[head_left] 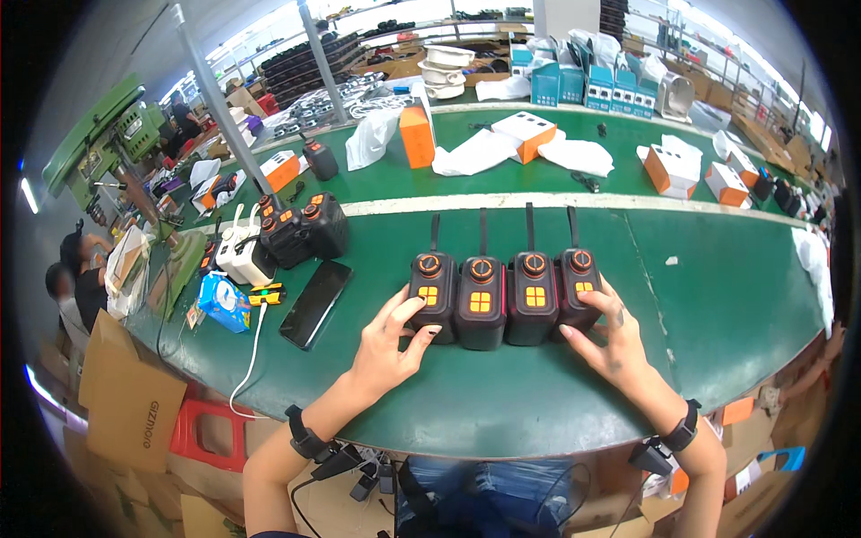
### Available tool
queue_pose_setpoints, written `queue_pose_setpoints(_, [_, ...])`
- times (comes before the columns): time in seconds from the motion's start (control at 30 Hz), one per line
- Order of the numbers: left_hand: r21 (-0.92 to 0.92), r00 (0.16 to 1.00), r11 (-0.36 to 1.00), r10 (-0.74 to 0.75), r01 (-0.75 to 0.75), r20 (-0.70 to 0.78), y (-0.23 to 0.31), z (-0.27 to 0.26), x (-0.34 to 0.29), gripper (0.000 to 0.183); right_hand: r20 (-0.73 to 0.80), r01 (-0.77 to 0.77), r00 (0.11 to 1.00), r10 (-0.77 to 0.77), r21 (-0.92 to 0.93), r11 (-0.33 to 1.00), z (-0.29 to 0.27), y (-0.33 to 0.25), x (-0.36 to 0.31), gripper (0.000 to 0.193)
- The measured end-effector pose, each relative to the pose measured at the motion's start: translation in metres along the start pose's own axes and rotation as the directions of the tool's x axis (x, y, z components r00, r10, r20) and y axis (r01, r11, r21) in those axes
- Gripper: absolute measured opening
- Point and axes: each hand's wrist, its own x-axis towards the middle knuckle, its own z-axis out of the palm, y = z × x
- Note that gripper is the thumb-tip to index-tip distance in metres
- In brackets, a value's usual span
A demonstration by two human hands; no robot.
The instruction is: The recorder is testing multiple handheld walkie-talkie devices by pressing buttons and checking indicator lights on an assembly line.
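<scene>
Four black radios (502, 300) stand in a tight row on the green bench (717, 296), right of the phone (316, 303). My left hand (387, 345) cups the row's left end, my right hand (603, 336) its right end — fingers spread, pressing inward, clamped on nothing. Risk as I read it: uneven squeeze — a middle radio pops out or the row topples, antennas first.

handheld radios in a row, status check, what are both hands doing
Left hand and right hand open, bracketing the row's ends. Four black radios upright, side by side. Phone lies left, apart.
</scene>
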Motion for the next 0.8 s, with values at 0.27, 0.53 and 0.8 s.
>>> queue_pose_setpoints(0.27, [0.004,1.000,1.000,-0.014,0.014,0.003,-0.0026,-0.0013,-0.0001,0.046,-0.003,0.011,1.000,-0.011,-0.004,1.000,0.0007,-0.0010,0.0029,0.054])
queue_pose_setpoints(0.53, [-0.018,0.999,1.000,0.020,-0.019,0.035,-0.0047,-0.0037,0.0045,0.046,-0.016,0.019,1.000,-0.020,-0.041,0.999,0.0038,0.0033,0.0030,0.053])
queue_pose_setpoints(0.8, [-0.021,0.998,0.999,0.039,-0.039,0.040,-0.0068,-0.0054,0.0012,0.051,-0.019,0.048,0.999,-0.048,-0.025,0.999,0.0068,0.0030,0.0041,0.055])
